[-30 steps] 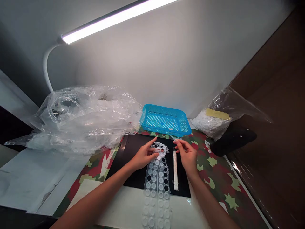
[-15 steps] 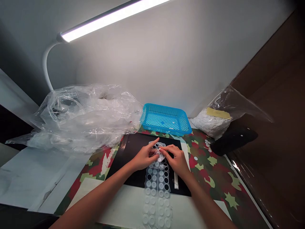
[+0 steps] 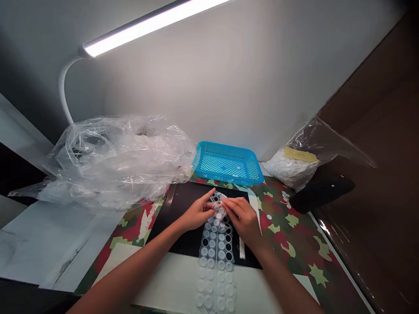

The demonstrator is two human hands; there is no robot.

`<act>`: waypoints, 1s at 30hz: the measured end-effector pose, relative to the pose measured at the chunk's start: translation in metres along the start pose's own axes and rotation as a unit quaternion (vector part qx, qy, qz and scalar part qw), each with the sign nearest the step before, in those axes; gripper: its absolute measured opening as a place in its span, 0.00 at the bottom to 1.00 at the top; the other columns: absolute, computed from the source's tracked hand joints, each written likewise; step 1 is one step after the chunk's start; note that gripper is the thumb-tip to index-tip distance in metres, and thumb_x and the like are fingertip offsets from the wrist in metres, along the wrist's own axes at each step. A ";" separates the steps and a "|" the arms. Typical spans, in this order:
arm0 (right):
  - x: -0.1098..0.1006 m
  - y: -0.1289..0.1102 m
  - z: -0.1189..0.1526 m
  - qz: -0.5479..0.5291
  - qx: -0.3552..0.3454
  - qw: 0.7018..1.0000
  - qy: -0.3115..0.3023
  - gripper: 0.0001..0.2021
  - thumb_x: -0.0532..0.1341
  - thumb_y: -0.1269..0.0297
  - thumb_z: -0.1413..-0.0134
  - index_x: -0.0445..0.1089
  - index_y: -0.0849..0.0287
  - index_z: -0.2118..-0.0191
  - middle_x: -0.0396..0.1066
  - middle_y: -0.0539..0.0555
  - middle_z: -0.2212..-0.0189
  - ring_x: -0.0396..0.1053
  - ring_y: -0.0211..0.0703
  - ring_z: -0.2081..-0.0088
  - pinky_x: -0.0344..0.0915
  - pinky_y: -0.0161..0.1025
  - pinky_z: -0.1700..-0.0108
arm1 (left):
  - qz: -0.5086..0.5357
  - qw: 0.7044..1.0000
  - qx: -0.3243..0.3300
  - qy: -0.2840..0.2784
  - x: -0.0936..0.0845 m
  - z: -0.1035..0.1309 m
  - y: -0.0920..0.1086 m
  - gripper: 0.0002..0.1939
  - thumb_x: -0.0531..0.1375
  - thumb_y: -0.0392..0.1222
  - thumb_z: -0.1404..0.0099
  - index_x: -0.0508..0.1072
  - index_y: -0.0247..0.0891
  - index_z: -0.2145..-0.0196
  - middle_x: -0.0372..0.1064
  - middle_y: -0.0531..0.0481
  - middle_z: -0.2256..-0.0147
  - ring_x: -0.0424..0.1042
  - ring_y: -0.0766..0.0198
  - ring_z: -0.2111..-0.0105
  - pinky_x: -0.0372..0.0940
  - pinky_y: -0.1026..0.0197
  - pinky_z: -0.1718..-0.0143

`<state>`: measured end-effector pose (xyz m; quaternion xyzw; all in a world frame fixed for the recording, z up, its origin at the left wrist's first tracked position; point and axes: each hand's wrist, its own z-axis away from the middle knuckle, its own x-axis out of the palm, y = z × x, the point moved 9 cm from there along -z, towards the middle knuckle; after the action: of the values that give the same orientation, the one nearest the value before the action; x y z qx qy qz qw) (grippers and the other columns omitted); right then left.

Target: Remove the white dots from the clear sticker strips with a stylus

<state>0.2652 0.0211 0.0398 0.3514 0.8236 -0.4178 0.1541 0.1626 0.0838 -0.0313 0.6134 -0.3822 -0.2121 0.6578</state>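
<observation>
Camo-print desk [image 3: 296, 244] is carrying a crumpled clear plastic bag [image 3: 111, 159] at left, w/ blue basket [image 3: 228, 164] behind a black mat [image 3: 183, 209]. Clear strip of round dots [image 3: 216, 253] is lying on the mat, centre. You're pinching its far end w/ left hand [image 3: 196, 213] & right hand [image 3: 240, 218], fingertips closing on it.

We see a basket [image 3: 228, 164] behind the dotted strip [image 3: 216, 253] on the mat [image 3: 183, 213], a plastic heap [image 3: 111, 161] to its left, a filled bag [image 3: 294, 168] to its right.
</observation>
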 end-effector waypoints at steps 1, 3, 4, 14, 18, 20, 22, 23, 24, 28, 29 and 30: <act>0.008 -0.008 0.001 0.018 -0.031 0.999 -0.031 0.10 0.59 0.66 0.41 0.75 0.50 0.56 0.76 0.53 0.59 0.71 0.47 0.58 0.68 0.47 0.55 | 0.011 1.000 0.001 -0.003 0.000 -0.001 0.000 0.47 0.65 0.47 0.43 0.45 0.36 0.34 0.70 0.50 0.68 0.66 0.69 0.70 0.57 0.67 0.68; 0.018 -0.018 0.002 0.062 -0.080 0.993 -0.067 0.12 0.57 0.68 0.39 0.73 0.51 0.53 0.76 0.53 0.57 0.70 0.47 0.57 0.68 0.47 0.55 | 0.030 1.000 0.001 -0.006 -0.001 -0.002 0.000 0.47 0.65 0.48 0.44 0.45 0.37 0.35 0.71 0.50 0.67 0.67 0.68 0.69 0.58 0.65 0.65; 0.020 -0.019 0.002 0.078 -0.093 0.990 -0.071 0.13 0.56 0.68 0.39 0.73 0.51 0.52 0.76 0.53 0.57 0.70 0.47 0.57 0.69 0.48 0.56 | 0.038 0.999 0.000 -0.007 -0.001 -0.002 -0.001 0.47 0.66 0.49 0.44 0.45 0.37 0.35 0.71 0.49 0.66 0.68 0.68 0.68 0.59 0.65 0.64; 0.013 -0.018 0.005 0.034 -0.080 0.995 -0.040 0.14 0.56 0.70 0.39 0.71 0.51 0.50 0.75 0.54 0.58 0.70 0.47 0.58 0.69 0.47 0.56 | 0.045 0.999 -0.004 0.029 -0.006 -0.005 -0.005 0.50 0.66 0.49 0.45 0.42 0.36 0.34 0.71 0.46 0.63 0.69 0.66 0.65 0.60 0.64 0.62; 0.015 -0.015 0.004 0.018 -0.069 0.997 -0.040 0.13 0.56 0.70 0.38 0.71 0.51 0.51 0.75 0.54 0.59 0.70 0.46 0.58 0.69 0.47 0.55 | 0.022 0.998 -0.008 0.057 -0.010 -0.003 -0.004 0.48 0.66 0.49 0.45 0.45 0.32 0.35 0.70 0.50 0.68 0.67 0.68 0.70 0.57 0.66 0.67; 0.015 -0.013 0.004 0.017 -0.063 0.997 -0.032 0.13 0.56 0.70 0.38 0.72 0.52 0.51 0.75 0.54 0.59 0.70 0.46 0.58 0.69 0.47 0.55 | 0.011 0.998 -0.012 0.067 -0.012 -0.003 -0.005 0.47 0.66 0.49 0.44 0.47 0.31 0.36 0.69 0.52 0.72 0.65 0.69 0.73 0.55 0.67 0.70; 0.014 -0.012 0.005 0.016 -0.061 0.998 -0.029 0.13 0.56 0.71 0.39 0.72 0.53 0.52 0.75 0.55 0.59 0.70 0.46 0.59 0.69 0.46 0.56 | 0.005 0.997 -0.016 0.071 -0.013 -0.003 -0.006 0.47 0.66 0.49 0.44 0.46 0.30 0.35 0.67 0.54 0.75 0.62 0.71 0.76 0.52 0.67 0.73; 0.014 -0.012 0.005 0.015 -0.062 0.997 -0.032 0.13 0.56 0.71 0.39 0.72 0.53 0.52 0.75 0.55 0.59 0.70 0.46 0.59 0.69 0.46 0.56 | 0.005 0.997 -0.019 0.071 -0.013 -0.003 -0.007 0.48 0.66 0.49 0.44 0.46 0.30 0.35 0.67 0.55 0.75 0.60 0.72 0.77 0.51 0.68 0.73; 0.015 -0.013 0.005 0.013 -0.064 0.997 -0.036 0.12 0.56 0.71 0.39 0.72 0.53 0.52 0.75 0.55 0.60 0.70 0.46 0.59 0.69 0.46 0.56 | 0.007 0.997 -0.021 0.068 -0.013 -0.003 -0.008 0.49 0.66 0.49 0.44 0.44 0.30 0.35 0.66 0.55 0.76 0.59 0.72 0.78 0.50 0.68 0.74; 0.019 -0.014 0.005 0.006 -0.064 0.997 -0.048 0.12 0.57 0.70 0.39 0.72 0.53 0.53 0.75 0.54 0.60 0.70 0.46 0.58 0.70 0.46 0.56 | 0.025 0.998 -0.031 0.043 -0.009 -0.004 -0.009 0.52 0.65 0.51 0.45 0.41 0.30 0.34 0.67 0.54 0.75 0.59 0.72 0.78 0.50 0.68 0.74; 0.019 -0.013 0.005 0.006 -0.062 0.997 -0.045 0.12 0.57 0.71 0.39 0.72 0.53 0.53 0.75 0.54 0.60 0.70 0.46 0.59 0.69 0.46 0.56 | 0.028 0.998 -0.033 0.037 -0.008 -0.004 -0.008 0.53 0.66 0.50 0.46 0.41 0.30 0.34 0.68 0.54 0.74 0.60 0.72 0.77 0.51 0.68 0.73; 0.018 -0.011 0.005 0.007 -0.059 0.997 -0.039 0.12 0.57 0.71 0.39 0.72 0.53 0.53 0.75 0.54 0.60 0.70 0.46 0.59 0.69 0.46 0.56 | 0.031 0.998 -0.033 0.031 -0.007 -0.003 -0.007 0.53 0.67 0.48 0.47 0.40 0.31 0.34 0.69 0.53 0.73 0.60 0.72 0.76 0.51 0.68 0.73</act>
<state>0.2444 0.0209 0.0337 0.3305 0.8377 -0.3811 0.2095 0.1623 0.0902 -0.0397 0.5853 -0.3730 -0.1850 0.6957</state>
